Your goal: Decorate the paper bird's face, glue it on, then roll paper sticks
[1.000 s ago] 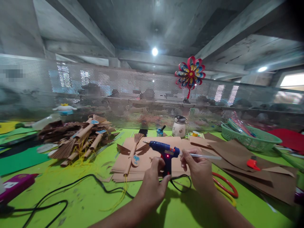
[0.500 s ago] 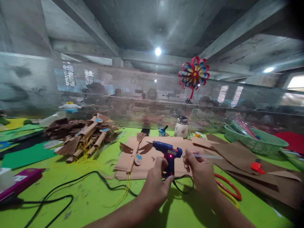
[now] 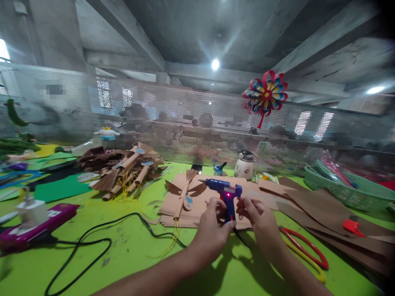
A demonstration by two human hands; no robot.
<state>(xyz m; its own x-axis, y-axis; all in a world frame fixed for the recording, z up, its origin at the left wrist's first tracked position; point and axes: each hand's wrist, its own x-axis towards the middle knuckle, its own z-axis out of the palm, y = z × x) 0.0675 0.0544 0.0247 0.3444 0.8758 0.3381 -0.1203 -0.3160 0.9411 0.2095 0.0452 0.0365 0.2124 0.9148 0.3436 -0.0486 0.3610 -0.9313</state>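
Observation:
A blue hot glue gun [image 3: 224,189] with a lit red lamp stands upright over a stack of brown paper sheets [image 3: 200,207] on the green table [image 3: 132,250]. My left hand [image 3: 212,232] is wrapped round the gun's handle. My right hand [image 3: 259,218] is pinched at the rear of the gun. The clear glue stick is hidden behind those fingers. A brown paper craft with fan wings [image 3: 186,191] lies on the sheets just left of the nozzle.
A black cord [image 3: 101,238] loops to a magenta power strip [image 3: 40,226] at left. A heap of similar paper crafts [image 3: 123,172] lies back left. Red and yellow rings [image 3: 305,246], a red cutter [image 3: 353,226] and a green basket [image 3: 348,193] are at right. People sit beyond a mesh screen [image 3: 173,119].
My right hand has moved left to the gun's rear, and the long glue stick that stuck out to the right no longer shows. The view has shifted left.

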